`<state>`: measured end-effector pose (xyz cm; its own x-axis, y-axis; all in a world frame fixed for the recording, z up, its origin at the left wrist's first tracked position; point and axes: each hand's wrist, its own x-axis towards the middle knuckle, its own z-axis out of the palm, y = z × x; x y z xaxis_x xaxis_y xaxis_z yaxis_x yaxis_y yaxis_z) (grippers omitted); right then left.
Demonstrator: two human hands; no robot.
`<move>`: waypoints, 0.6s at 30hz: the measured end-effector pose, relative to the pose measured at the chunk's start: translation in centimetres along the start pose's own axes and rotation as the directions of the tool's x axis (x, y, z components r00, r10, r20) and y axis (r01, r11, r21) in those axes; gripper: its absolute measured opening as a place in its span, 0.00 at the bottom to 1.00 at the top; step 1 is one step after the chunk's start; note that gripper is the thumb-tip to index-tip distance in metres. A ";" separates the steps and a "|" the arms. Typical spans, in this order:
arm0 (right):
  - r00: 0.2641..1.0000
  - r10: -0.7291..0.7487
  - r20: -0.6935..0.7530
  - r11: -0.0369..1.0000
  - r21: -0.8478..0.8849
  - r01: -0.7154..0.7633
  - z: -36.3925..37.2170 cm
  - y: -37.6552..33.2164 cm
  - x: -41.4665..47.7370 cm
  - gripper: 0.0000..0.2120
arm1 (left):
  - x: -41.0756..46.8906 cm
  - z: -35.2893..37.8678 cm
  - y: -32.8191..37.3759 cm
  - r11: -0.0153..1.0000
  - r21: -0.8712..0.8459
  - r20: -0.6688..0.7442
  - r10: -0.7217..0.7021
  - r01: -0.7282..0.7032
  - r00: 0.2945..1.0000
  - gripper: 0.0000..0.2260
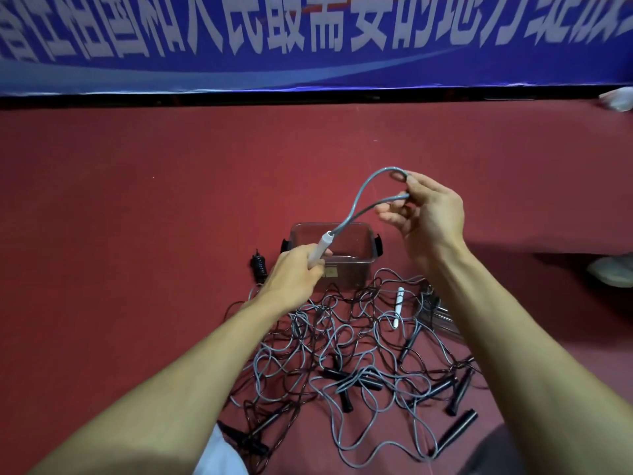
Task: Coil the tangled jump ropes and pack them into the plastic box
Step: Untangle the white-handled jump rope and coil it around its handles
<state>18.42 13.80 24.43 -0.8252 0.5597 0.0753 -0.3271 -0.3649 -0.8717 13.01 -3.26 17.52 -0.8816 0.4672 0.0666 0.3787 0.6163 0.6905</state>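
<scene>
My left hand (297, 269) grips a white jump-rope handle (320, 247) above the clear plastic box (364, 250). From that handle a grey rope (361, 195) rises in a loop to my right hand (426, 209), which pinches the loop's far end up and to the right of the box. The box stands open on the red floor with nothing visible inside. In front of it lies a tangle of grey and black ropes (342, 347) with several black handles (457, 431) and another white handle (398, 306).
A black handle (259, 265) lies left of the box. A blue banner with white characters (308, 42) runs along the far wall. White objects sit at the right edge (613, 269) and far right corner (618, 99). Red floor (137, 200) spreads on all sides.
</scene>
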 end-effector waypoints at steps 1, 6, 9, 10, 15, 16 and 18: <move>1.000 -0.001 -0.009 0.999 0.034 0.001 0.0 0.0 0.1 0.13 | 0.1 0.1 0.4 1.000 -0.005 -0.007 -0.010 0.009 1.000 0.07; 0.994 0.002 -0.114 0.999 0.049 0.004 -0.5 1.4 0.6 0.15 | 0.4 0.5 1.6 0.950 -0.298 -0.041 -0.109 0.092 0.993 0.09; 0.999 0.001 -0.047 0.981 -0.196 -0.010 -0.6 3.2 0.8 0.15 | 0.7 -0.1 2.2 0.743 -0.653 -0.064 -0.246 0.146 0.967 0.09; 1.000 0.020 -0.003 0.952 -0.307 -0.020 -0.5 4.0 0.8 0.13 | 0.8 -0.4 2.4 0.667 -0.731 -0.071 -0.284 0.144 0.956 0.08; 0.860 0.303 0.410 0.488 -0.842 0.230 -0.6 8.3 0.3 0.17 | 0.6 -2.5 2.9 0.274 -0.954 0.046 -0.278 0.125 0.960 0.06; 0.808 0.350 0.474 0.503 -0.823 0.265 -0.4 9.0 0.1 0.19 | 0.4 -2.8 3.0 0.206 -0.970 0.072 -0.255 0.127 0.964 0.06; 0.783 0.339 0.521 0.562 -0.780 0.276 0.3 10.1 -0.1 0.18 | 0.1 -3.8 2.7 0.110 -0.986 0.097 -0.213 0.123 0.972 0.07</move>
<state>15.04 9.80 15.74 -0.9972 -0.0728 0.0163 -0.0524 0.5292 -0.8469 12.88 -3.94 22.15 -0.9104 0.3846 -0.1524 -0.3442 -0.4999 0.7948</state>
